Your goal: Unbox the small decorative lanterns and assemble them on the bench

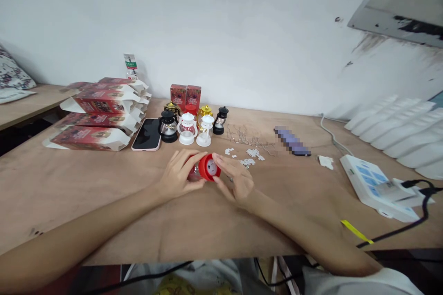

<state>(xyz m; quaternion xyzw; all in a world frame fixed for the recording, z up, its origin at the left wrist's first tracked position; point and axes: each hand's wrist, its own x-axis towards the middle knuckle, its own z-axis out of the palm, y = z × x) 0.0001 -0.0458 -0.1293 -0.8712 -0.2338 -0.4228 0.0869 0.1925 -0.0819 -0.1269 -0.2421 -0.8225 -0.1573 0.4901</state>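
A small red lantern lies on its side between my hands, its round red base turned toward me and to the right. My left hand is wrapped round its clear body. With fingertips and thumb, my right hand grips the rim of the base. Behind them stand several finished-looking mini lanterns: a black lantern, a white lantern, a second white lantern, a gold lantern and another black lantern. Small white plastic pieces are scattered to the right of my hands.
Flattened red boxes are piled at left, beside a phone. Two upright red boxes stand at the back. Thin wire pieces lie mid-table. Rightward are a purple blurred object, a power strip and stacked white forms.
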